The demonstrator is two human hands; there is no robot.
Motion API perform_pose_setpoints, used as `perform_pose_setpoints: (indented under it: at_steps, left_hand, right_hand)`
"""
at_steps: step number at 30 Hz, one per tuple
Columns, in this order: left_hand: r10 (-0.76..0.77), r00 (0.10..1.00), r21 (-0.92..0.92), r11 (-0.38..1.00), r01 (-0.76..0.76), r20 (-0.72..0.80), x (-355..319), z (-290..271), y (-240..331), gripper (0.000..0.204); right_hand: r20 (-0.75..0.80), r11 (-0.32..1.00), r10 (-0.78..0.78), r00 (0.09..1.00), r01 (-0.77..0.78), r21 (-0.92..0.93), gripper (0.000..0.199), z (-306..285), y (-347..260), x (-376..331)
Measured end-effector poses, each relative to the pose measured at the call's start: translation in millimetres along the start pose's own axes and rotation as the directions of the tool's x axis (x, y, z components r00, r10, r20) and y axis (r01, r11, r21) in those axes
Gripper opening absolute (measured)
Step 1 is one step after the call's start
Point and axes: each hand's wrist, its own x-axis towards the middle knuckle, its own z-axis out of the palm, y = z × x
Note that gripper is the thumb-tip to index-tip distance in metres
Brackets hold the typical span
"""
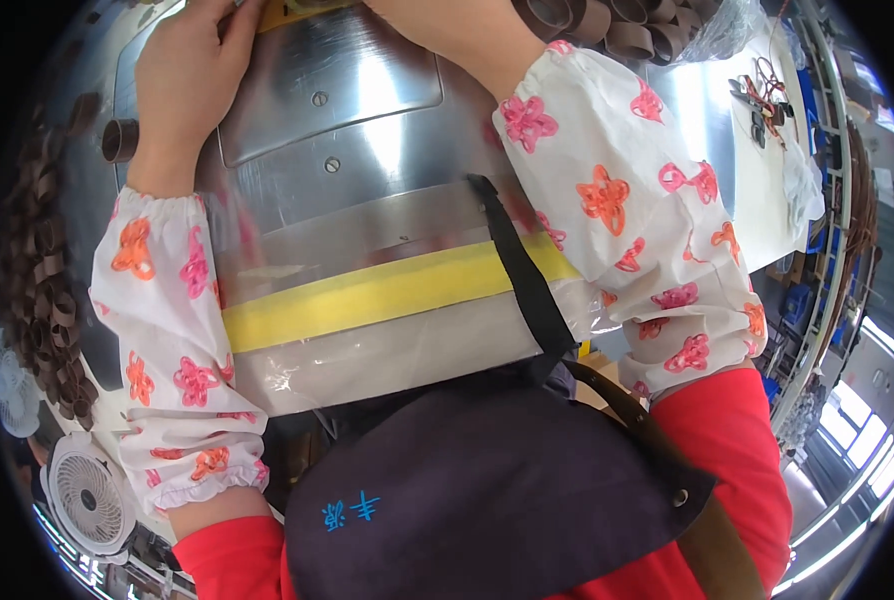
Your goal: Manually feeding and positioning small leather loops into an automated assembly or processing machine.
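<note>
My left hand is at the top of the view, over the shiny metal machine bed. Its thumb and forefinger come together at the upper edge, beside a yellow strip; what they pinch, if anything, is cut off. Of my right hand, only the back part and wrist show, reaching in over the far side of the bed; the fingers lie out of view. A single brown ring stands beside my left wrist. Brown rings are heaped past my right wrist.
Many linked brown loops hang along the left side. A clear cover with yellow tape and a black strap lies along the near edge. Small tools sit at the right. A white fan stands lower left.
</note>
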Motion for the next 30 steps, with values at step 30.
perform_pose_setpoints:
  at_steps: [30]
  left_hand:
    - [0.285, 0.684, -0.351, 0.935, -0.045, 0.671, -261.6, -58.8, 49.1, 0.024]
  right_hand:
    - [0.781, 0.936, 0.325, 0.533, -0.300, -0.184, 0.022, -55.9, -79.0, -264.4]
